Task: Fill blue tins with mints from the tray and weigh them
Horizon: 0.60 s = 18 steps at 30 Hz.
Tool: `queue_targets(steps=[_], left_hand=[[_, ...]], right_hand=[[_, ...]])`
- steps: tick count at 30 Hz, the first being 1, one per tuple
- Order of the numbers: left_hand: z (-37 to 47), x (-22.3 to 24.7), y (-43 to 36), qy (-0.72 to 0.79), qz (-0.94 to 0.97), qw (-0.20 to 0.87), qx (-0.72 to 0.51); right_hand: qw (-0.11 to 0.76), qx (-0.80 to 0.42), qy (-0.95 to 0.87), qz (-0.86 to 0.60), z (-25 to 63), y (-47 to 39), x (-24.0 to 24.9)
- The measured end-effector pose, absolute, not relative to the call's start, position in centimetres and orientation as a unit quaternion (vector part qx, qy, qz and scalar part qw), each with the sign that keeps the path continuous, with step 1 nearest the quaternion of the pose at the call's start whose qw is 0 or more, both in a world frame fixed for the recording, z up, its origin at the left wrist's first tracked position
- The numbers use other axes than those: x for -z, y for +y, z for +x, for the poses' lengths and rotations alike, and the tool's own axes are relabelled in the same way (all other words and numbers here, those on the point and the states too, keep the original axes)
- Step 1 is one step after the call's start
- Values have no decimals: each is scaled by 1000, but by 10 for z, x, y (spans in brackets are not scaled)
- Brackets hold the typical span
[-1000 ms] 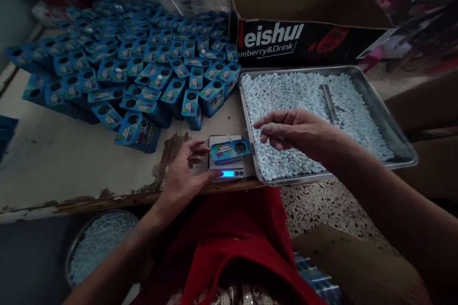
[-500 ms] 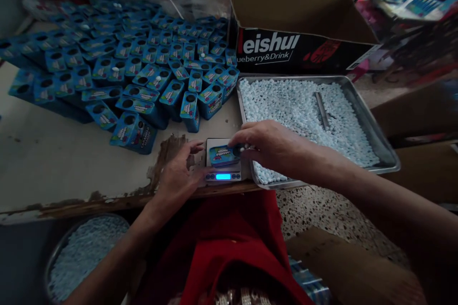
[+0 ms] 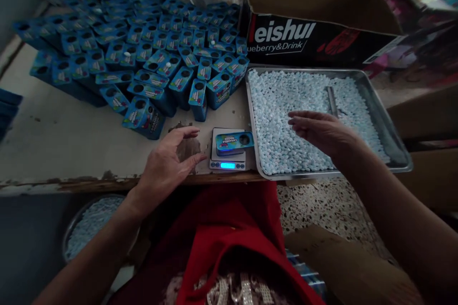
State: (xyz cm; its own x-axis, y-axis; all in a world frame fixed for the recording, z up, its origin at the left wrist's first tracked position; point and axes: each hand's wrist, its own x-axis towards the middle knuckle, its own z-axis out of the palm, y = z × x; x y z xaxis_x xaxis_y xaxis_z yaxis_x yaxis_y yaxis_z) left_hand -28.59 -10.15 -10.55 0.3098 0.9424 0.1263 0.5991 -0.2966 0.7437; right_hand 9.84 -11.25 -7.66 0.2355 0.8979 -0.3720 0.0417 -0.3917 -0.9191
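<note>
A blue candy box (image 3: 231, 142) with a round dark opening lies on a small digital scale (image 3: 218, 165), whose display glows blue. Just left of the scale, my left hand (image 3: 168, 159) is open, thumb and fingers spread in a C shape and holding nothing. Over the metal tray (image 3: 255, 150) of small pale-blue and white candies (image 3: 275, 100) is my right hand (image 3: 318, 133). Its fingers are pressed together towards the thumb; whatever may be between them is hidden. A narrow metal strip (image 3: 332, 101) lies on the candies beyond that hand.
Many blue candy boxes (image 3: 182, 83) stand packed at the back left of the worn table (image 3: 67, 145). A black cardboard carton (image 3: 272, 57) is behind the tray. Below the table, at left, a round container (image 3: 67, 236) holds more candies.
My right hand has left the blue box on the scale and moved right, over the tray. My left hand has drawn slightly left of the scale. The view has shifted a little.
</note>
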Motion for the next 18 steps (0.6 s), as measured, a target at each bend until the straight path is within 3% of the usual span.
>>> queue_targets(steps=[6,10,13,18], left_hand=[[-254,85,-106,498,798,183,-285],[-225,77,-105,475,840,111,-239],[-209,78,-100,461,858,99,-202],[-200,85,-92,441,872,159,-144]], right_hand=[[408,-582,-360,-604,100,-113,84],[401,-561,-448,-569,74,-85,73],[418,-498,-521,-553,56,-55,72],[434,-288,-626,-581,41,-9,84]])
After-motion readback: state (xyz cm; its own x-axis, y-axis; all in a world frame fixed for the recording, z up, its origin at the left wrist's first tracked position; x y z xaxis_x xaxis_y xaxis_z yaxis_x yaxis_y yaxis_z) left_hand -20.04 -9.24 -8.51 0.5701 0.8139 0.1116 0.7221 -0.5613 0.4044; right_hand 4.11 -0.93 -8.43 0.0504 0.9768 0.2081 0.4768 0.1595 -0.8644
